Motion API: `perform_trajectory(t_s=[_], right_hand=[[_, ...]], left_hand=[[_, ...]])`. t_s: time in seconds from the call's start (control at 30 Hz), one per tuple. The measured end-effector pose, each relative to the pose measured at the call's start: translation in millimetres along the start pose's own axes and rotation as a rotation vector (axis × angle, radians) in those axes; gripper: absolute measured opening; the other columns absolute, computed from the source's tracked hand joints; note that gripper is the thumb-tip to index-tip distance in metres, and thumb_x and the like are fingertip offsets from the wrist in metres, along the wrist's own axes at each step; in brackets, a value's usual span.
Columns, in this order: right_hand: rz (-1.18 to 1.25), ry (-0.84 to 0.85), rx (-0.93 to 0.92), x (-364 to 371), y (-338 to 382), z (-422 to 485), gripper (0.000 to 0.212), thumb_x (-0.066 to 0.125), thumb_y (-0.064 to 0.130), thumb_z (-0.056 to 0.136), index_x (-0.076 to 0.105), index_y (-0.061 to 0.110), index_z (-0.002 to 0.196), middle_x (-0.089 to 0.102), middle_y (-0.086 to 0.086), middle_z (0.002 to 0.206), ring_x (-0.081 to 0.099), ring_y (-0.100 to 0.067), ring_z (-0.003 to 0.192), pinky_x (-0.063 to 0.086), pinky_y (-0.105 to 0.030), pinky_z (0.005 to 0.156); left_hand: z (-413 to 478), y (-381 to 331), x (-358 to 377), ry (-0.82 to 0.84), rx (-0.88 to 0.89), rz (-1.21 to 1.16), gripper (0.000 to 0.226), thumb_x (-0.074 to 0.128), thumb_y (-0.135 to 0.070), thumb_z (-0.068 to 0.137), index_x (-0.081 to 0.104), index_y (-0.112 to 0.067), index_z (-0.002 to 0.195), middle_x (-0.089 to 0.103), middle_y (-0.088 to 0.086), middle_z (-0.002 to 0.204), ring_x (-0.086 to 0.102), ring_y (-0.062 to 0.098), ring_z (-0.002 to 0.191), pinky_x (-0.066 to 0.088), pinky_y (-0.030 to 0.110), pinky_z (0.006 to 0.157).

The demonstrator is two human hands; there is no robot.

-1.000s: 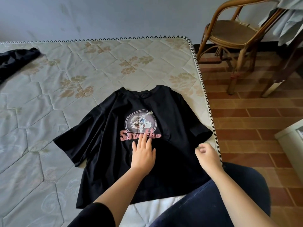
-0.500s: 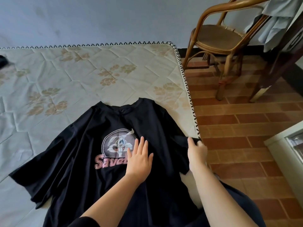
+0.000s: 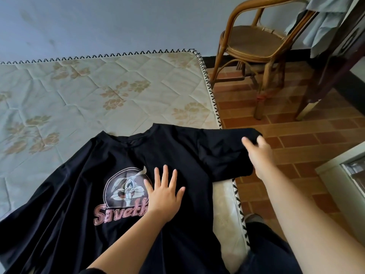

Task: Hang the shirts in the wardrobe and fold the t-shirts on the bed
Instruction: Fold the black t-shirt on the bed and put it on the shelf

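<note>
Folding barely begun: the black t-shirt [image 3: 59, 204] lies print-up and unfolded on the bed [image 3: 98, 86], left hand [image 3: 165, 196] pressed flat, fingers straight, on its chest, right hand [image 3: 256, 153] gripping the outstretched sleeve [image 3: 223, 151].

Your single head view looks forward and down, close over the bed [image 3: 122, 80]; chair [image 3: 254, 42] at 1 o'clock.
</note>
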State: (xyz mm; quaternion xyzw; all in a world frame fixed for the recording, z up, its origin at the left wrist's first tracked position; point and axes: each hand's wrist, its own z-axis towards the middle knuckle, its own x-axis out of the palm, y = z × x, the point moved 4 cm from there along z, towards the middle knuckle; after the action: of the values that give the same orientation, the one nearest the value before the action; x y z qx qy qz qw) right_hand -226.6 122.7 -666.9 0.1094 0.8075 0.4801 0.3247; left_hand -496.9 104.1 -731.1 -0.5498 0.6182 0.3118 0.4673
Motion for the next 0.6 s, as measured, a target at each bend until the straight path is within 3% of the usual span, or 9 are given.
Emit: perform_trajectory(t_s=[0.13,0.27,0.4,0.6], right_hand=[[-0.033,0.178,0.052,11.1,-19.2,0.0,0.076,0.061,0.009,0.09,0.016,0.021,0.15,0.033,-0.009,0.15,0.037,-0.029,0.134,0.037,-0.039,0.101],[-0.066,0.178,0.023,3.8,-25.3,11.1,0.078,0.055,0.003,0.092,0.01,0.027,0.151,0.027,-0.006,0.154,0.031,-0.029,0.138,0.035,-0.042,0.104],[-0.068,0.149,-0.022,-12.6,-17.9,34.7,0.073,0.052,0.004,0.094,0.013,0.03,0.15,0.023,-0.001,0.155,0.027,-0.027,0.14,0.032,-0.044,0.108],[-0.07,0.024,-0.068,-29.0,-0.6,74.9,0.057,0.05,0.002,0.095,0.035,0.026,0.144,0.041,-0.011,0.144,0.042,-0.029,0.13,0.039,-0.039,0.1]], left_hand=[[16.8,-26.6,-5.8,0.011,0.144,-0.015,0.058,0.019,-0.045,0.101,-0.001,-0.023,0.151,-0.016,-0.002,0.158,-0.018,0.021,0.144,-0.002,0.052,0.114],[37.2,-51.6,-12.0,0.048,0.185,-0.167,0.053,0.019,-0.039,0.103,0.003,-0.024,0.151,-0.012,-0.008,0.158,-0.019,0.017,0.143,-0.005,0.053,0.113],[57.8,-58.8,-19.6,0.014,0.16,-0.327,0.05,0.02,-0.033,0.104,0.009,-0.025,0.151,-0.007,-0.01,0.158,-0.017,0.011,0.143,-0.01,0.053,0.112],[73.1,-60.0,-18.0,-0.06,0.093,-0.226,0.052,0.02,-0.038,0.103,0.004,-0.028,0.151,-0.012,-0.007,0.158,-0.021,0.014,0.143,-0.006,0.054,0.113]])
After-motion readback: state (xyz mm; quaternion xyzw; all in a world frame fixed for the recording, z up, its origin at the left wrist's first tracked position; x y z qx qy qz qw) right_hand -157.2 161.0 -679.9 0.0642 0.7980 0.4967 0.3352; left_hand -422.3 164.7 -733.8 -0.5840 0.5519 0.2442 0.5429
